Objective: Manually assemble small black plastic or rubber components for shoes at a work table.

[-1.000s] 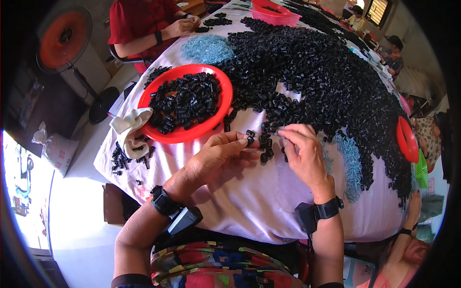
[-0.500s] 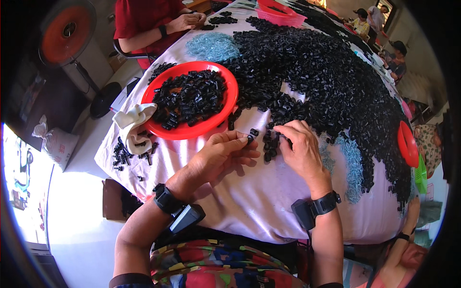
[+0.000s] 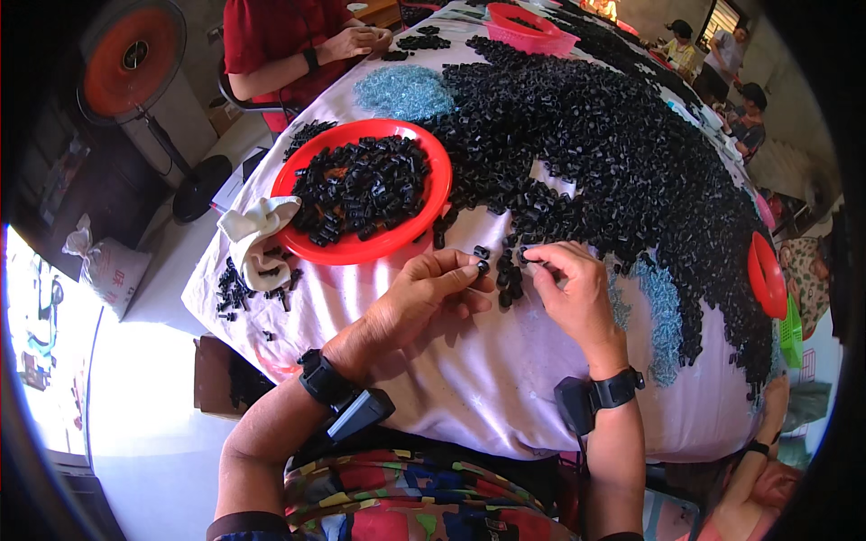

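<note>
My left hand pinches a small black plastic part between thumb and forefinger, over the pale pink cloth. Just to its right, my right hand has thumb and forefinger drawn together beside a little cluster of loose black parts. Whatever its fingertips hold is too small to name. Beyond both hands spreads a large heap of similar black parts. A red round tray filled with black parts stands to the left of the heap.
A white cloth glove lies against the tray, near scattered thin black pieces. Piles of clear bluish pieces lie right and another at the back. A person in a red top works at far left, near a standing fan.
My right thumb and forefinger have come closer together and the hand has shifted slightly right. My left hand keeps the black part, turned a little. The whole view has shifted slightly.
</note>
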